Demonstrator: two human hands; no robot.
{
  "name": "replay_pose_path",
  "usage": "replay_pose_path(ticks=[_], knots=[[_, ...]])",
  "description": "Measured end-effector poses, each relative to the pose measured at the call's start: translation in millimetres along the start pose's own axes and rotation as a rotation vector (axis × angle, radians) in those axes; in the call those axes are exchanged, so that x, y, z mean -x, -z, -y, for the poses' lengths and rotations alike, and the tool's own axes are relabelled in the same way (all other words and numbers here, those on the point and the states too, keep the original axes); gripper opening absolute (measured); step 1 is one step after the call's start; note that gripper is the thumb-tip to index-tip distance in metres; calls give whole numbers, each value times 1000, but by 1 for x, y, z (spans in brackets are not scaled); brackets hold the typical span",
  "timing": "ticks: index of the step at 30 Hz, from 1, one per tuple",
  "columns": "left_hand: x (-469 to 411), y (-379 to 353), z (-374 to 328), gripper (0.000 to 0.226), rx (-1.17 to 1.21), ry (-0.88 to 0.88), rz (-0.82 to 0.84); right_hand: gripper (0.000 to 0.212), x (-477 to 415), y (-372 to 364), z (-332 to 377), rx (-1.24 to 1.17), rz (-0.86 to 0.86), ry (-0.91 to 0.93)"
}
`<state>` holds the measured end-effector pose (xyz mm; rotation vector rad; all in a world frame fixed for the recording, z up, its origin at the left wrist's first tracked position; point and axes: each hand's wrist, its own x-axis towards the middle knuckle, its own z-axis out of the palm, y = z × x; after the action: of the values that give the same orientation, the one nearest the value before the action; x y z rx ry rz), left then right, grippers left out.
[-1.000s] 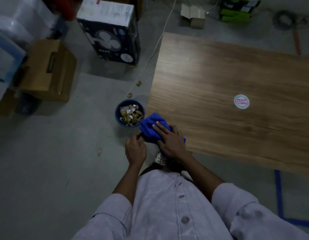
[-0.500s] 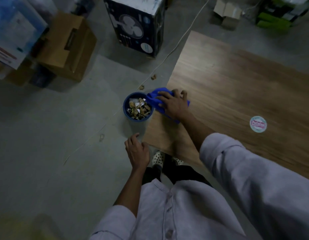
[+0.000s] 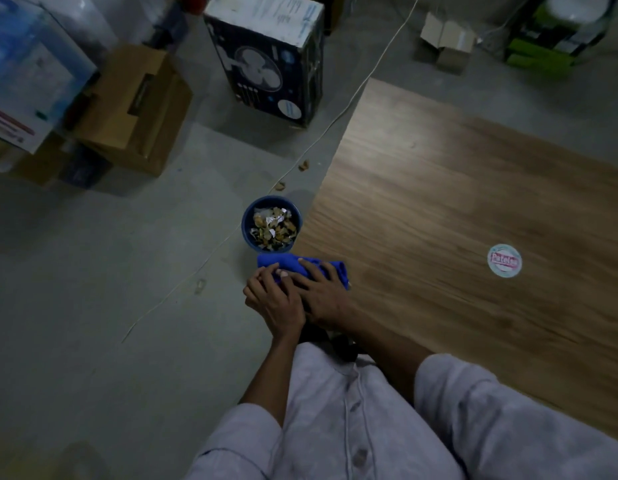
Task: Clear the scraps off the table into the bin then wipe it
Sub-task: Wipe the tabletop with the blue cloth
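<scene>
A wooden table [image 3: 456, 216] fills the right side of the view. A round blue bin [image 3: 249, 233] heaped with scraps stands on the floor against the table's left edge. Just on my side of the bin, a bunched blue cloth [image 3: 289, 262] lies on the table's near left corner and hangs over the edge. My right hand [image 3: 323, 292] presses on the cloth with fingers spread. My left hand [image 3: 273, 299] sits beside it at the table's edge, fingers curled round the cloth's overhanging end.
A round sticker [image 3: 504, 260] lies on the tabletop. Small scraps [image 3: 304, 165] lie on the concrete floor beyond the bin, and another scrap [image 3: 199, 285] to its left. A white cable [image 3: 335, 116] crosses the floor. A fan box [image 3: 269, 60] and cardboard box [image 3: 134, 109] stand behind.
My right hand drew the cloth back along the table's left edge from beside the bin toward me. My left hand came up from the edge and took hold of the cloth's end.
</scene>
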<state>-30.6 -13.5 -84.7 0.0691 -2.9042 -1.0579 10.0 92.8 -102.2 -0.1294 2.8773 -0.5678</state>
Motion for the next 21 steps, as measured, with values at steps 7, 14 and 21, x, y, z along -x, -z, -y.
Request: replay_pose_path(ticks=[7,14,21], knots=[[-23,2,11,34,46,208,-76,63,-26,4,7,40,106,161],[-22,-9,13,28,4,22,96,47,-64,35,-38,135,83,120],[-33,-13,3,25,210,187,198,43,-113,80,-101,175,-73,-199]])
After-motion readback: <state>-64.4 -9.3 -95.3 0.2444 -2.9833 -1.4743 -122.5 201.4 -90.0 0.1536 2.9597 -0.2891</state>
